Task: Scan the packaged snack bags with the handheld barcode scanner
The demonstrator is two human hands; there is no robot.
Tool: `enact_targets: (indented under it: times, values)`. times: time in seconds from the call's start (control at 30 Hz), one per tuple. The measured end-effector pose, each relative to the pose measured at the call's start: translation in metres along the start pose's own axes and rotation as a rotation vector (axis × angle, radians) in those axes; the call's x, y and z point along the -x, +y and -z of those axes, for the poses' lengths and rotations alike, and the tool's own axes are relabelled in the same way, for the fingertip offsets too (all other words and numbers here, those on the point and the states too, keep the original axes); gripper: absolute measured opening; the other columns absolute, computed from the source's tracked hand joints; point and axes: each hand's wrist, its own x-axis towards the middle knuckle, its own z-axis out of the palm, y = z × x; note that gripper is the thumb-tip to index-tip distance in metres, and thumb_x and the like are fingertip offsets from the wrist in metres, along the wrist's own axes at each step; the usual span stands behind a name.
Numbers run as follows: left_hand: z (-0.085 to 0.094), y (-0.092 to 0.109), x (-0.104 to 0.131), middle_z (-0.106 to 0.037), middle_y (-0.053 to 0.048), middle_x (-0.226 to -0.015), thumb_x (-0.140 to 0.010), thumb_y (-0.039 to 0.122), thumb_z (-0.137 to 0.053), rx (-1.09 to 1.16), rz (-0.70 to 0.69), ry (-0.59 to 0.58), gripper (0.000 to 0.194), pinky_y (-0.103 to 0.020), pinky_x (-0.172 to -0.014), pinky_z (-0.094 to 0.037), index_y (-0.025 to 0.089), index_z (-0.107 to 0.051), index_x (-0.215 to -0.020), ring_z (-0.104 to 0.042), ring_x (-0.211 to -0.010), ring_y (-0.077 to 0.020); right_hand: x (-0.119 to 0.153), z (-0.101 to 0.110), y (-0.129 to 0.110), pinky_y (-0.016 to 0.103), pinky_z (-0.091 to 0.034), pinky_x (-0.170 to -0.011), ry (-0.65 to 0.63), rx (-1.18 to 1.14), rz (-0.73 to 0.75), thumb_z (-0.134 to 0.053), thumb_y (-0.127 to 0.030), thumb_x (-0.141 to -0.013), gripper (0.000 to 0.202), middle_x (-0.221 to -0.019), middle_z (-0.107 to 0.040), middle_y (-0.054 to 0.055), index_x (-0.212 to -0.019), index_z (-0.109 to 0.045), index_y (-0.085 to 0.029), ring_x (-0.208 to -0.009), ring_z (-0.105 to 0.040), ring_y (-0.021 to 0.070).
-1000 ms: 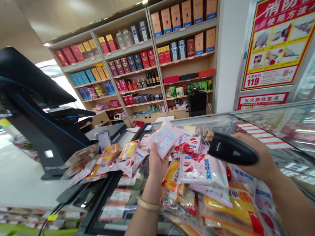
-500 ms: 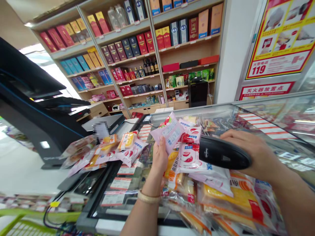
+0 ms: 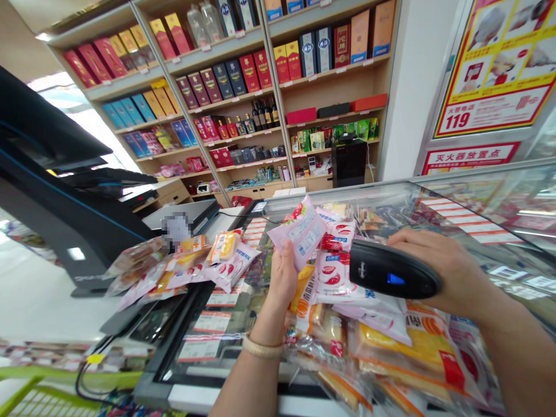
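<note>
Head view, nearest first: our left hand [image 3: 282, 278] rises from a wrist with a beige bracelet [image 3: 262, 347], fingers closed around the lower end of a pink snack packet [image 3: 302, 231]. The packet stands above the hand, its long axis tilted up and to the right, its printed label side turned toward the scanner. Our right hand [image 3: 443, 272] is wrapped around the rear of a black barcode scanner [image 3: 391, 271], which lies nearly level, long axis running left to right, its nose pointing left at the packet. The packet sits just to the left of and slightly above that nose, near but apart from it, so the right hand's tool is the closer of the two to the label. A small blue light shows on the scanner's body.

Below both hands we see a loose heap of snack packets [image 3: 382, 341], pink, white and orange, lying on the glass counter [image 3: 478, 214]. A second spread of packets [image 3: 182, 269] lies further left, beside the black register stand [image 3: 65, 197]. Beyond stand wooden shelves [image 3: 304, 81] with boxed goods, and a red and yellow fire-safety poster [image 3: 499, 69] on the right.
</note>
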Motion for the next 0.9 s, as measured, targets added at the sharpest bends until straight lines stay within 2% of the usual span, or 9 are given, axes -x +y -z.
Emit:
enact_targets:
  times: [0.17, 0.3, 0.4, 0.47, 0.53, 0.63, 0.77, 0.83, 0.9]
  values:
    - [0.003, -0.003, 0.0, -0.079, -0.017, -0.128, -0.087, 0.077, -0.066, -0.026, -0.021, -0.023, 0.067, -0.052, -0.116, -0.052, 0.019, -0.079, -0.118, -0.072, -0.126, -0.0367, -0.001, 0.003, 0.005, 0.032, -0.051, -0.069, 0.112, 0.02, 0.033, -0.062, -0.032, -0.087, 0.019, -0.099, -0.073, 0.006, -0.103, -0.068, -0.025, -0.082, -0.069, 0.0205]
    - [0.006, 0.001, -0.002, -0.075, -0.015, -0.135, -0.092, 0.056, -0.072, -0.198, -0.166, -0.112, 0.049, -0.053, -0.126, -0.038, 0.02, -0.077, -0.125, -0.062, -0.14, -0.0341, -0.001, 0.006, 0.018, 0.034, -0.054, -0.069, 0.35, 0.148, -0.032, -0.067, -0.027, -0.086, 0.014, -0.094, -0.072, 0.005, -0.1, -0.065, -0.025, -0.081, -0.07, 0.022]
    - [0.004, 0.008, -0.01, -0.06, -0.013, -0.157, -0.092, 0.031, -0.073, -0.509, -0.361, -0.324, 0.05, -0.056, -0.131, -0.029, 0.027, -0.07, -0.142, -0.047, -0.153, -0.0337, 0.002, 0.002, 0.032, 0.037, -0.056, -0.069, 0.496, 0.219, -0.142, -0.072, -0.032, -0.083, 0.017, -0.09, -0.071, 0.004, -0.097, -0.062, -0.026, -0.08, -0.07, 0.0248]
    - [0.0, 0.012, -0.019, -0.051, -0.012, -0.165, -0.09, 0.02, -0.071, -0.73, -0.425, -0.515, 0.057, -0.058, -0.13, -0.03, 0.031, -0.068, -0.146, -0.043, -0.156, -0.0351, 0.005, -0.002, 0.039, 0.038, -0.056, -0.069, 0.546, 0.243, -0.185, -0.073, -0.031, -0.082, 0.019, -0.088, -0.07, 0.005, -0.095, -0.059, -0.027, -0.08, -0.07, 0.0259]
    - [-0.005, 0.014, -0.03, -0.052, -0.012, -0.163, -0.088, 0.015, -0.07, -0.89, -0.422, -0.663, 0.059, -0.059, -0.128, -0.034, 0.035, -0.07, -0.144, -0.045, -0.155, -0.0365, 0.007, -0.006, 0.045, 0.039, -0.056, -0.07, 0.559, 0.251, -0.244, -0.075, -0.031, -0.081, 0.022, -0.086, -0.069, 0.005, -0.094, -0.057, -0.026, -0.079, -0.07, 0.0269]
    - [-0.011, 0.018, -0.038, -0.056, -0.011, -0.16, -0.086, 0.019, -0.077, -0.951, -0.393, -0.755, 0.061, -0.06, -0.127, -0.037, 0.037, -0.069, -0.144, -0.048, -0.152, -0.0374, 0.01, -0.011, 0.051, 0.04, -0.057, -0.071, 0.556, 0.236, -0.331, -0.076, -0.036, -0.081, 0.026, -0.084, -0.068, 0.005, -0.092, -0.056, -0.026, -0.079, -0.071, 0.0283]
    - [0.0, 0.028, -0.028, -0.046, -0.015, -0.168, -0.083, 0.042, -0.085, -0.891, -0.423, -0.691, 0.082, -0.059, -0.129, -0.033, 0.032, -0.054, -0.158, -0.039, -0.158, -0.0381, 0.011, -0.013, 0.055, 0.039, -0.057, -0.07, 0.548, 0.221, -0.366, -0.076, -0.04, -0.078, 0.027, -0.084, -0.07, 0.007, -0.091, -0.057, -0.026, -0.079, -0.071, 0.0285]
    - [0.02, 0.03, -0.02, -0.047, -0.016, -0.168, -0.09, 0.046, -0.077, -0.915, -0.457, -0.558, 0.076, -0.056, -0.129, -0.033, 0.028, -0.052, -0.16, -0.041, -0.157, -0.0353, 0.011, -0.013, 0.056, 0.039, -0.056, -0.068, 0.556, 0.213, -0.369, -0.075, -0.04, -0.076, 0.027, -0.082, -0.069, 0.007, -0.09, -0.057, -0.026, -0.076, -0.07, 0.0288]
    - [0.05, 0.029, -0.015, -0.054, -0.016, -0.162, -0.095, 0.041, -0.067, -0.996, -0.465, -0.343, 0.065, -0.054, -0.128, -0.036, 0.026, -0.054, -0.157, -0.048, -0.153, -0.0325, 0.01, -0.012, 0.056, 0.04, -0.055, -0.067, 0.563, 0.203, -0.371, -0.075, -0.041, -0.074, 0.028, -0.08, -0.069, 0.006, -0.089, -0.057, -0.026, -0.074, -0.069, 0.0289]
